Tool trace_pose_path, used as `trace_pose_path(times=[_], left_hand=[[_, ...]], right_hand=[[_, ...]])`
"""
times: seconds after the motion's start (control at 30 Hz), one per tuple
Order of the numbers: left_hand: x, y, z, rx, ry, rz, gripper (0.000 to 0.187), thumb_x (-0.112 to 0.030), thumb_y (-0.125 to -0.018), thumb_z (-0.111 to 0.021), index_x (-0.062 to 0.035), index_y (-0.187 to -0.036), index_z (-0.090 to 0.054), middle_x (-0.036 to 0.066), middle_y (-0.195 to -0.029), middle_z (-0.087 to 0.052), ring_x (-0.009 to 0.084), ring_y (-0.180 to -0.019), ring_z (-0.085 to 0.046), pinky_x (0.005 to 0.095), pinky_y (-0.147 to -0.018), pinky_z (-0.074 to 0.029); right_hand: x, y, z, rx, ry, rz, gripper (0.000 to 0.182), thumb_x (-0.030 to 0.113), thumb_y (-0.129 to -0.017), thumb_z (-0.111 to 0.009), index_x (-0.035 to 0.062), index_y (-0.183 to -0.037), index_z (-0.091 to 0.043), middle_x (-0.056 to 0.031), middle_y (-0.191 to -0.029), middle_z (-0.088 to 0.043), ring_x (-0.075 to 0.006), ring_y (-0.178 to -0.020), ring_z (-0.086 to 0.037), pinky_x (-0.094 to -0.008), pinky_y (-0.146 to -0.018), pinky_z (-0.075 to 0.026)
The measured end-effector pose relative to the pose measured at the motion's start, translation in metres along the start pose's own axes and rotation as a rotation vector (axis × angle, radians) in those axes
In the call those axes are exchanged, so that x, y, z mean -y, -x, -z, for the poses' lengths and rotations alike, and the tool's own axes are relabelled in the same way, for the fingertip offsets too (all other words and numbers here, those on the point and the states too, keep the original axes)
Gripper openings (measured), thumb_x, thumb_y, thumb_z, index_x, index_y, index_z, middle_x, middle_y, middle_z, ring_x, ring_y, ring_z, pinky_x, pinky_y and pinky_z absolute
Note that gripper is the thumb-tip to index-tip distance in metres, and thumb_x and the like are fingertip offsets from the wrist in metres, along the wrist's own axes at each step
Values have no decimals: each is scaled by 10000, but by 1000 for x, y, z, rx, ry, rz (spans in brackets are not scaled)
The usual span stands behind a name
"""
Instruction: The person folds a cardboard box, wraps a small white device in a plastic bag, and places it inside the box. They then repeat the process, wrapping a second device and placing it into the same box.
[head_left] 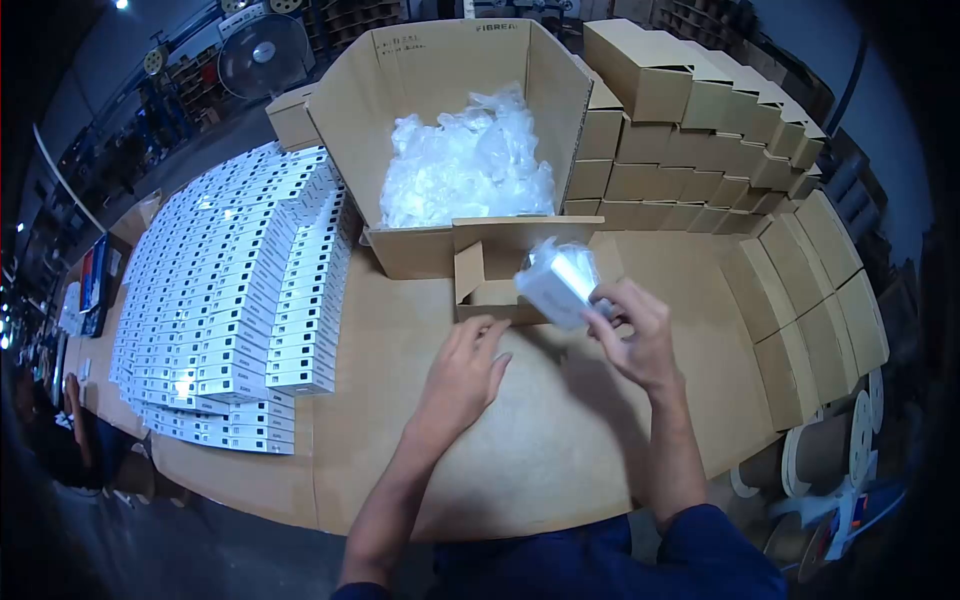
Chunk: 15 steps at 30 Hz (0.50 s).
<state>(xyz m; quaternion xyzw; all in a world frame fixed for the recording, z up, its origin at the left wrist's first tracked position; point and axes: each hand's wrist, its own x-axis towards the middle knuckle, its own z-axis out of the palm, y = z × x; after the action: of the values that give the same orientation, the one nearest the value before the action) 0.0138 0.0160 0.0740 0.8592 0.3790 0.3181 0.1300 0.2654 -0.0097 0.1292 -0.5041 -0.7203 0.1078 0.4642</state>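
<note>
My right hand [635,330] is closed on a small white box [558,290], which it holds tilted above the table. Clear plastic [570,258] shows behind the top of that white box. Just left of it stands a small open cardboard box [470,270] with its lid flap raised. My left hand [468,365] rests at this cardboard box's lower front edge, fingers spread and nothing gripped. Behind them, a large open carton [420,253] holds a heap of crumpled clear plastic bags [465,165].
Stacked white boxes [225,290] fill the table's left side. Brown cardboard boxes [690,145] are piled at the back right, with more [815,300] along the right edge. Cable spools [825,450] stand below the table [520,450]. Another person's hand [73,392] shows at the far left.
</note>
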Motion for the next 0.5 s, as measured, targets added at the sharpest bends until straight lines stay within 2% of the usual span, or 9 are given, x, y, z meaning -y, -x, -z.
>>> trace_pose_path(times=[0.13,0.17,0.23,0.3,0.33,0.43,0.47,0.5], left_hand=[[-5,-44,-27,-17,-219,-105,497,-164,-915,-687,65,-1329,-535,193,-1252,-570,346,-1187,-544,422,-1018,-468],[-3,-52,-35,21,-260,-82,498,-167,-910,-693,64,-1323,-536,194,-1263,-563,345,-1185,-544,417,-1018,-467],[2,-61,-48,97,-344,-32,501,-174,-901,-704,61,-1312,-538,197,-1287,-548,342,-1180,-542,405,-1018,-465],[5,-59,-52,161,-373,-22,510,-180,-889,-715,43,-1313,-539,195,-1306,-538,342,-1198,-531,413,-1027,-457],[6,-58,-52,190,-388,-18,515,-184,-883,-721,33,-1313,-540,193,-1315,-532,342,-1206,-525,417,-1031,-453],[0,-38,-39,85,-310,-68,527,-192,-873,-729,3,-1324,-538,187,-1319,-532,364,-1234,-508,455,-1049,-444],[0,-30,-39,135,-298,-24,566,-196,-878,-726,-63,-1390,-525,202,-1396,-487,419,-1318,-453,510,-1098,-414],[0,-23,-39,122,-324,-22,583,-200,-881,-725,-85,-1413,-516,209,-1425,-463,437,-1339,-431,526,-1113,-399]], right_hand=[[4,-16,6,-83,85,-23,150,1,-884,-733,4,-1019,-669,-114,-907,-658,-186,-684,-704,-294,-575,-585],[8,-19,6,-87,101,-25,149,2,-885,-733,3,-1018,-667,-114,-909,-657,-183,-684,-704,-291,-573,-584],[9,-26,5,-48,132,-24,175,6,-879,-732,13,-1037,-657,-145,-940,-667,-271,-745,-712,-357,-627,-588],[4,-31,1,-25,169,19,197,5,-871,-732,17,-1051,-651,-166,-957,-671,-328,-785,-707,-397,-667,-583],[5,-34,-1,6,117,-46,222,9,-860,-733,16,-1062,-639,-192,-978,-670,-397,-841,-682,-443,-729,-563],[-6,-40,-11,-9,131,2,217,9,-862,-727,15,-1057,-632,-197,-967,-663,-406,-828,-671,-453,-727,-549],[-3,-42,-13,4,145,-18,207,16,-863,-726,9,-1042,-623,-204,-948,-652,-415,-819,-659,-465,-718,-537],[-4,-42,-19,-18,131,-17,204,19,-863,-727,6,-1036,-621,-206,-939,-648,-417,-814,-657,-466,-712,-534]])
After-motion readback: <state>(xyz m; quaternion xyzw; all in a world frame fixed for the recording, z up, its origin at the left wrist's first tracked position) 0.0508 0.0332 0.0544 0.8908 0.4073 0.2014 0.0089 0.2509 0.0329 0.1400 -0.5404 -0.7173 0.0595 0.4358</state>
